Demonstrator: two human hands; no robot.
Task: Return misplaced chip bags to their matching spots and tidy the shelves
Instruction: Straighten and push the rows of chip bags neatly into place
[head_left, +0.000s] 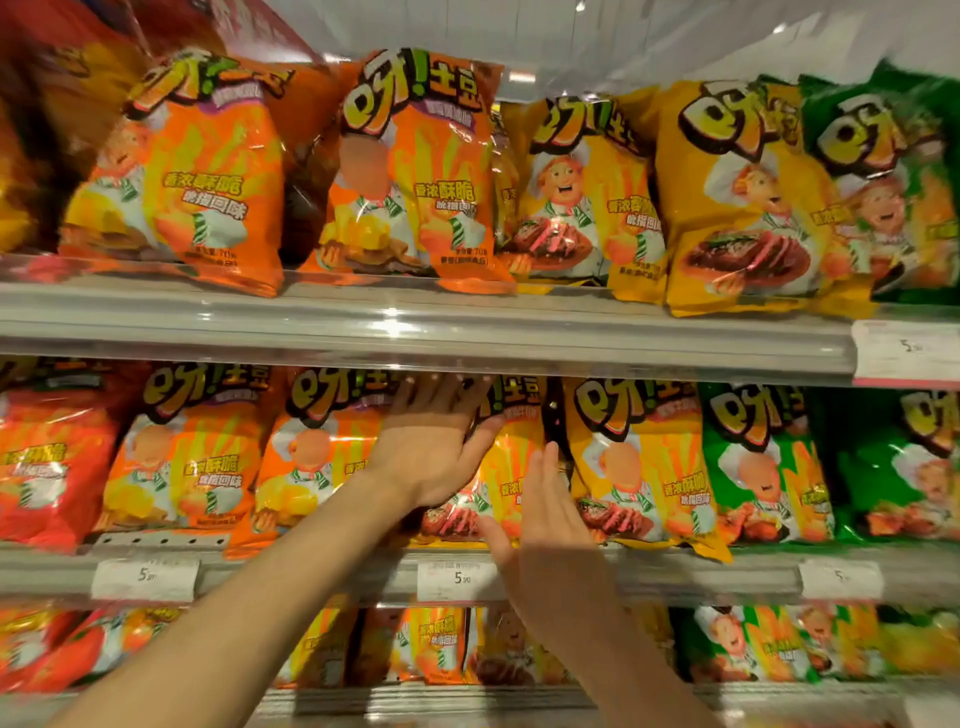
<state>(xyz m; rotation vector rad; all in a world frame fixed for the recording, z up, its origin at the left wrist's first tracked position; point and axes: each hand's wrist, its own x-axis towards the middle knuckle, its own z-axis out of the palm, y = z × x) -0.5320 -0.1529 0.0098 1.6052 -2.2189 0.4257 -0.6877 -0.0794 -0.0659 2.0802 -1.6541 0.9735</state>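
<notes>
A yellow steak-picture chip bag (506, 467) stands upright on the middle shelf (332, 571), between an orange bag (311, 457) on its left and another yellow bag (639, 462) on its right. My left hand (431, 447) lies flat on the bag's upper left part, fingers straight and reaching up toward its top edge, thumb along its front. My right hand (545, 525) touches the bag's lower right side with straight fingers, thumb at its bottom edge. The bag's left half is hidden behind my left hand.
The top shelf (415, 322) carries orange bags (415, 171), yellow bags (737, 197) and a green bag (893, 182). Red (47, 457) and green bags (763, 467) flank the middle row. More bags (431, 644) fill the bottom shelf. Price tags (457, 579) line the rails.
</notes>
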